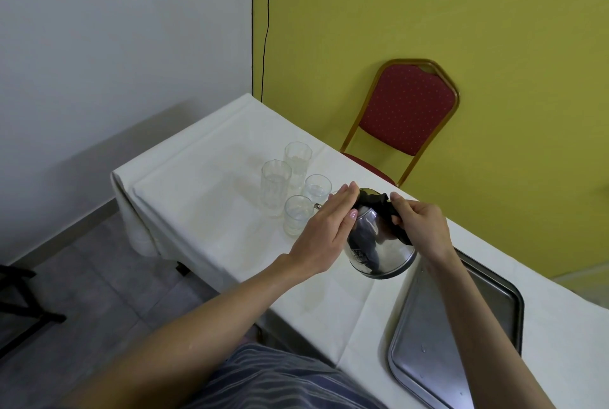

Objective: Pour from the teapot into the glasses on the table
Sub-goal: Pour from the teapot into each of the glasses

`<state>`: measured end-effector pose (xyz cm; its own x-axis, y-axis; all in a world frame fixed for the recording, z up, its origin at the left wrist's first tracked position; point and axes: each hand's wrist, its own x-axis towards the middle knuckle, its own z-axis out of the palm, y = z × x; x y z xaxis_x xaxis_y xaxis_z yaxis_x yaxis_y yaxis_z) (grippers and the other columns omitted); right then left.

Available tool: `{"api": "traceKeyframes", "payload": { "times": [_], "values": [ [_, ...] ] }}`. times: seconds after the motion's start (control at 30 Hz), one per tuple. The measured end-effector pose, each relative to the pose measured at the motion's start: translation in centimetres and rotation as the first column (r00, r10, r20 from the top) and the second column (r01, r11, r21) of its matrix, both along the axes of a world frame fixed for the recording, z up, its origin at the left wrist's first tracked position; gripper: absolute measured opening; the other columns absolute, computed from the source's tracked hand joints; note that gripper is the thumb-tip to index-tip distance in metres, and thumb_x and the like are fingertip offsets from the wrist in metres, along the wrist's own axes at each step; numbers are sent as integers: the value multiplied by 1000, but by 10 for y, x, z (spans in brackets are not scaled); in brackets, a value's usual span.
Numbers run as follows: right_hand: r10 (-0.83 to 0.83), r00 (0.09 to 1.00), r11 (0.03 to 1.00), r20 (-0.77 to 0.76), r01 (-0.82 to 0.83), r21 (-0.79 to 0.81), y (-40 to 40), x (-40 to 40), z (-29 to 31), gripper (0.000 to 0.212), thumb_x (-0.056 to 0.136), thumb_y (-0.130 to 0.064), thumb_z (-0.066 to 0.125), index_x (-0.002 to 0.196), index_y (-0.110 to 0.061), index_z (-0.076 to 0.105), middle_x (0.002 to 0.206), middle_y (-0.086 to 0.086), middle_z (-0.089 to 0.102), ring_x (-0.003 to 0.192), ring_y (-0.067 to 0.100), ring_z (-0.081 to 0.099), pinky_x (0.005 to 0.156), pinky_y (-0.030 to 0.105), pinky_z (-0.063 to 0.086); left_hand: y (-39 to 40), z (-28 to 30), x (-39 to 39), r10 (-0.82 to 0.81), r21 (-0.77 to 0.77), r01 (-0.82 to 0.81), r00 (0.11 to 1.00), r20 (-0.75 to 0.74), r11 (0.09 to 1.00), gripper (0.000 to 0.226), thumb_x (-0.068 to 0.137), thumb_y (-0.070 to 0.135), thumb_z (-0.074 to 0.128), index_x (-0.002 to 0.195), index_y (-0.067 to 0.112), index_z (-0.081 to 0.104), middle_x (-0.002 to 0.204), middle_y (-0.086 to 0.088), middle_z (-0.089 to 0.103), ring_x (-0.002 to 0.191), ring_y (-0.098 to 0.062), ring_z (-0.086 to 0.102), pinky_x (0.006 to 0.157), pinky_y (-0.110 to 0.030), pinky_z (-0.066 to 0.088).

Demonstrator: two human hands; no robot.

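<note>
Fingers (400,211) of the right hand (420,222) are clamped on the black handle of the teapot (379,244); those of the left hand (324,230) lie straight and together, flat against its lid side, steadying rather than gripping.

Taking the teapot as landmark: the counter (211,211), under a white cloth, lies beneath it. A steel tray (461,326) sits just nearer the person and to the right. A red chair (405,112) stands beyond it against the yellow wall. The glasses (298,216) cluster just beyond the spout: two tall ones farthest, shorter ones close, the nearest right under the spout tip. All seem to hold some clear liquid, though levels are hard to read.

The teapot is lifted off the counter and tipped toward the glasses; no stream is visible. To pour well, I would keep the spout low over the near rim, tip slowly with the right wrist, hold the lid down, and level off before the glass brims.
</note>
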<state>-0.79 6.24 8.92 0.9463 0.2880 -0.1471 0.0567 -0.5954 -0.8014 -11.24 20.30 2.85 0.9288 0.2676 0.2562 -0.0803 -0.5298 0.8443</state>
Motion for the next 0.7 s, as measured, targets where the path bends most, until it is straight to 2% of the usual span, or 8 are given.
{"api": "traceKeyframes", "payload": {
  "times": [0.17, 0.23, 0.33, 0.4, 0.47, 0.57, 0.63, 0.7],
  "values": [
    [33, 999, 999, 3, -33, -8, -1, -2, 0, 53, 96, -48, 53, 70, -5, 70, 61, 12, 66, 58, 22, 45, 65, 33, 38, -1, 2, -2, -7, 5, 7, 1000, -4, 1000, 51, 106, 30, 27, 154, 18, 20, 161, 3, 22, 149, -6, 11, 122, -25, 10],
    [22, 1000, 1000, 1, -22, -2, -2, -3, 0, 54, 97, -47, 53, 73, -1, 69, 58, 6, 59, 59, 23, 46, 64, 33, 37, -1, 2, -2, -12, 12, 12, 1000, -10, 1000, 50, 106, 30, 27, 154, 18, 20, 161, 3, 22, 149, -7, 11, 122, -27, 11],
    [7, 1000, 999, -20, -6, 50, -5, -5, -2, 53, 97, -44, 55, 59, -7, 63, 55, 3, 56, 58, 23, 46, 62, 33, 36, -1, 1, 0, -23, 29, 24, 1000, -8, 999, 49, 106, 27, 29, 154, 17, 20, 160, 1, 24, 149, -7, 11, 123, -30, 11],
    [-12, 998, 993, -64, 19, 119, -9, -7, -6, 53, 95, -46, 57, 52, -16, 57, 58, 12, 63, 59, 24, 49, 64, 34, 37, -2, 2, 2, -33, 52, 33, 999, 0, 998, 49, 106, 25, 29, 154, 16, 22, 160, 0, 25, 149, -8, 12, 122, -30, 13],
    [-32, 993, 982, -114, 53, 184, -14, -6, -12, 54, 90, -52, 60, 50, -17, 56, 69, 28, 68, 63, 26, 55, 68, 36, 39, -3, 4, 3, -47, 80, 47, 999, 1, 996, 49, 106, 25, 30, 153, 15, 22, 160, 0, 26, 149, -8, 13, 122, -29, 14],
    [-27, 984, 966, -178, 72, 250, -22, -6, -20, 51, 83, -55, 63, 49, -17, 55, 83, 44, 62, 66, 44, 62, 71, 39, 41, -6, 7, 6, -70, 128, 67, 997, 23, 990, 48, 106, 25, 30, 153, 13, 24, 159, 0, 27, 149, -9, 15, 121, -27, 16],
    [-35, 982, 946, -188, 93, 311, -27, -5, -22, 48, 88, -48, 63, 53, -15, 56, 82, 42, 67, 79, 54, 69, 77, 42, 50, -8, 9, 9, -89, 162, 81, 995, 42, 983, 49, 106, 25, 30, 152, 11, 25, 159, -1, 29, 149, -10, 16, 121, -27, 16],
    [-40, 978, 925, -203, 113, 363, -32, -7, -20, 50, 96, -37, 59, 53, -12, 59, 71, 27, 74, 76, 43, 75, 77, 36, 55, -11, 12, 14, -114, 205, 100, 992, 57, 974, 49, 106, 25, 30, 152, 10, 26, 158, -2, 29, 149, -11, 17, 122, -27, 15]
  ]
}}
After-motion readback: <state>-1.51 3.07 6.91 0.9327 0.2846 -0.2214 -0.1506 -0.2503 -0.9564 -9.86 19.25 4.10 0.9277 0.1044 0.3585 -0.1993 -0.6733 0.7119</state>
